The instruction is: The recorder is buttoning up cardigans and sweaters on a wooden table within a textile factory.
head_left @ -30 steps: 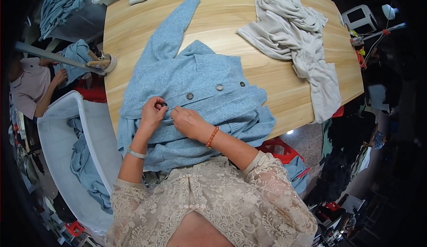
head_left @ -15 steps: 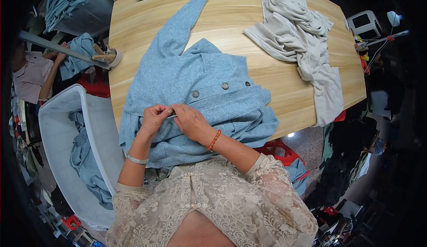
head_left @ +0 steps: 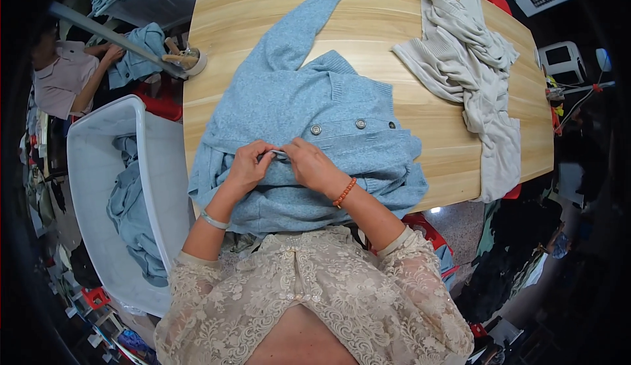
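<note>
A blue knit cardigan (head_left: 276, 95) lies spread over the near part of the table, one sleeve stretched toward the far side. Dark round buttons (head_left: 315, 129) run along its front band. My left hand (head_left: 247, 166) pinches the band's edge between thumb and fingers. Close beside it, my right hand (head_left: 314, 165) grips the same edge, its fingers curled over the fabric. A short strip of the band is lifted between the two hands. Whether a button sits under the fingers is hidden.
Cream knit garments (head_left: 470, 69) lie heaped on the table's right side. Left of the wooden table (head_left: 374, 16) stands a white plastic tub (head_left: 98, 168) holding blue garments (head_left: 131, 214). Another person (head_left: 72, 75) handles a blue garment at the far left. Red stools show below the table edges.
The whole view has shifted, so the table and tub appear moved. My hands stay on the cardigan's band; the right fingers are now more curled and the pinched edge is raised more.
</note>
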A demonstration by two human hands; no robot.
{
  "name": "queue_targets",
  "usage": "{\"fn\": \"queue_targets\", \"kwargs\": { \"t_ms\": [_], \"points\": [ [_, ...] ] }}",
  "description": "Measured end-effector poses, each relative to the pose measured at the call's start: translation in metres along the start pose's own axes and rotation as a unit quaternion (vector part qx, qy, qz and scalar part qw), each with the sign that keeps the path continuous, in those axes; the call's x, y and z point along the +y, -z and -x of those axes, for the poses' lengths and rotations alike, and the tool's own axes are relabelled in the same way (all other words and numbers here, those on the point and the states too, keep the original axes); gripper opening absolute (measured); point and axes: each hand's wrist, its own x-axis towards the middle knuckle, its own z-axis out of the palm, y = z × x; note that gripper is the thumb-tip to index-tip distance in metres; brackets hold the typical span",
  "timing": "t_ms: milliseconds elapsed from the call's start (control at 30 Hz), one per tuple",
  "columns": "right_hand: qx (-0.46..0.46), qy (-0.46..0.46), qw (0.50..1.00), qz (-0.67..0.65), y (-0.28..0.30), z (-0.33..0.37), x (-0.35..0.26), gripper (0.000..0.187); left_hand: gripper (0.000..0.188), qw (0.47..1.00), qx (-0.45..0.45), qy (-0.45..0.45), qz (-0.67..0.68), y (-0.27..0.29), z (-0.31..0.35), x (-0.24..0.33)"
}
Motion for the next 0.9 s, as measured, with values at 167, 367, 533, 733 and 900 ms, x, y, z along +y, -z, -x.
{"fn": "queue_targets", "kwargs": {
  "t_ms": [167,367,533,733,900],
  "points": [
    [0.001,0.020,1.000,0.001,0.000,-0.002,0.002,0.022,0.013,0.999,0.020,0.013,0.028,-0.004,0.002,-0.006],
    [0.020,0.048,0.999,0.000,0.000,-0.002,0.008,0.021,0.013,0.997,0.033,0.035,0.054,-0.011,0.000,-0.011],
    [0.081,0.047,0.989,-0.118,0.001,0.002,0.012,0.019,0.013,0.996,0.023,0.053,0.070,-0.011,0.002,-0.016],
    [-0.018,-0.167,0.949,-0.266,-0.001,0.002,0.012,0.028,0.014,0.972,-0.004,0.110,0.210,-0.016,0.004,-0.023],
    [0.034,-0.082,0.986,-0.144,-0.001,0.007,0.010,0.024,0.014,0.989,-0.012,0.079,0.126,-0.013,0.008,-0.008]
  ]
}}
